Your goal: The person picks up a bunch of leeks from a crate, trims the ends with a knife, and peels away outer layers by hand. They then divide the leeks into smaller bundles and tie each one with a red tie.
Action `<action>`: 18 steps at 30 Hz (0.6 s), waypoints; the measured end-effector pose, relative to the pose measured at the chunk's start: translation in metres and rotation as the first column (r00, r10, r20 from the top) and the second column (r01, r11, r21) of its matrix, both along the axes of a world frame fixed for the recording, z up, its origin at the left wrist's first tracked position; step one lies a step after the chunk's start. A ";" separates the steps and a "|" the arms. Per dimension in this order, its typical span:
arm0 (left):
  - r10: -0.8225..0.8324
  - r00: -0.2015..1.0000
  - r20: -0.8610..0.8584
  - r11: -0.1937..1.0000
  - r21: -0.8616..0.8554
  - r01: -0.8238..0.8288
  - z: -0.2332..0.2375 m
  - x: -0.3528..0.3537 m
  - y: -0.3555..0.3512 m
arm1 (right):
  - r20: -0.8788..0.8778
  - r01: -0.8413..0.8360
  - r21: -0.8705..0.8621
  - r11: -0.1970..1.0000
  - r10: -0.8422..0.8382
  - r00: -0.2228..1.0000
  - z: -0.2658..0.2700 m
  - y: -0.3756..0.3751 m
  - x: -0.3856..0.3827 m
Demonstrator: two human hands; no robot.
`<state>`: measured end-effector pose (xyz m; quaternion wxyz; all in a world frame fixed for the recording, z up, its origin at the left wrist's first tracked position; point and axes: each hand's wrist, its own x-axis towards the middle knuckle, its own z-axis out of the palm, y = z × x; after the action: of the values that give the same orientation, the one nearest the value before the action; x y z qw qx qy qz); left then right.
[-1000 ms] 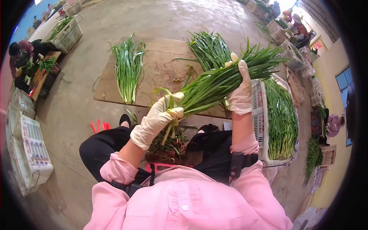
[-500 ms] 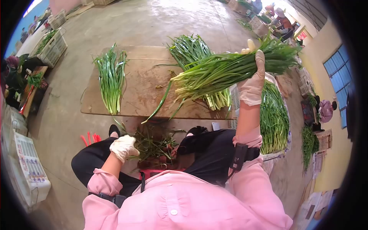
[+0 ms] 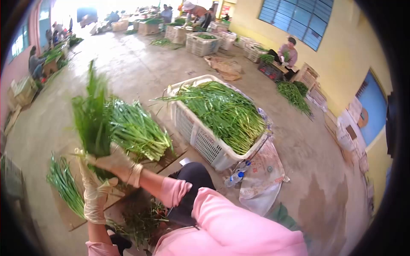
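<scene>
A thick bunch of long green chives (image 3: 92,119) stands upright in my right hand (image 3: 117,165), gloved, with fingers wrapped round its lower part. The leaves are blurred. My left hand (image 3: 95,197), gloved too, is open beside the bunch's lower end, its fingers stretched upward and the thumb apart. A larger pile of chives (image 3: 141,130) lies on the board (image 3: 177,150) just right of the held bunch. Another small bunch of chives (image 3: 66,183) rests on the board's left side, partly behind my left hand. The held bunch's cut ends are hidden by my hands.
To the right stands a white plastic crate (image 3: 209,154) heaped with chives. Bottles (image 3: 237,177) and a sack (image 3: 265,173) lie beside it. Loose trimmings (image 3: 141,219) sit below the board. Other people work farther off, one person (image 3: 288,55) near the yellow wall.
My view has turned right. The chives in my right hand have swung from lying sideways to upright, and my left hand has risen from my lap to beside them.
</scene>
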<state>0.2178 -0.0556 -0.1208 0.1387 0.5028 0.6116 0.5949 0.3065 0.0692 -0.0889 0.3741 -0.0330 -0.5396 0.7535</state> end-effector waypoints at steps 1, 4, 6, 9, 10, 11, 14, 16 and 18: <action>-0.108 0.935 0.338 0.990 -0.048 0.132 -0.008 -0.003 0.002 | 0.015 -0.086 -0.049 0.995 0.087 0.996 0.014 -0.005 0.008; -0.093 0.863 0.496 0.992 -0.030 0.124 -0.007 0.000 0.004 | -0.014 -0.191 -0.067 0.979 0.190 0.982 0.015 -0.007 0.003; -0.067 0.867 0.494 0.995 -0.027 0.093 -0.004 -0.001 0.004 | 0.111 -0.103 0.107 0.989 0.091 0.990 0.027 -0.006 0.013; -0.036 0.868 0.495 0.998 -0.022 0.054 0.000 -0.002 0.002 | 0.343 0.015 0.402 0.916 -0.166 0.925 0.048 -0.004 0.024; -0.025 0.868 0.497 0.999 -0.021 0.041 0.001 -0.003 0.001 | 0.317 0.021 0.376 0.926 -0.150 0.936 0.057 -0.006 0.028; -0.017 0.868 0.497 0.999 -0.021 0.032 0.002 -0.002 0.000 | 0.291 0.028 0.348 0.937 -0.137 0.947 0.071 -0.011 0.035; 0.007 0.872 0.489 1.000 -0.023 0.005 0.006 0.000 0.002 | 0.201 0.112 0.330 0.937 -0.186 0.962 0.079 -0.021 0.028; 0.023 0.875 0.484 1.000 -0.022 -0.014 0.009 0.001 0.002 | 0.224 0.074 0.231 0.970 -0.127 0.966 0.081 -0.026 0.015; 0.034 0.875 0.483 0.999 -0.020 -0.028 0.010 0.003 0.001 | 0.146 0.181 0.323 0.929 -0.238 0.960 0.071 -0.030 -0.001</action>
<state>0.2210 -0.0546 -0.1110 0.2806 0.3275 0.5692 0.7000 0.3056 0.0391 -0.0175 0.4024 -0.1010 -0.6751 0.6100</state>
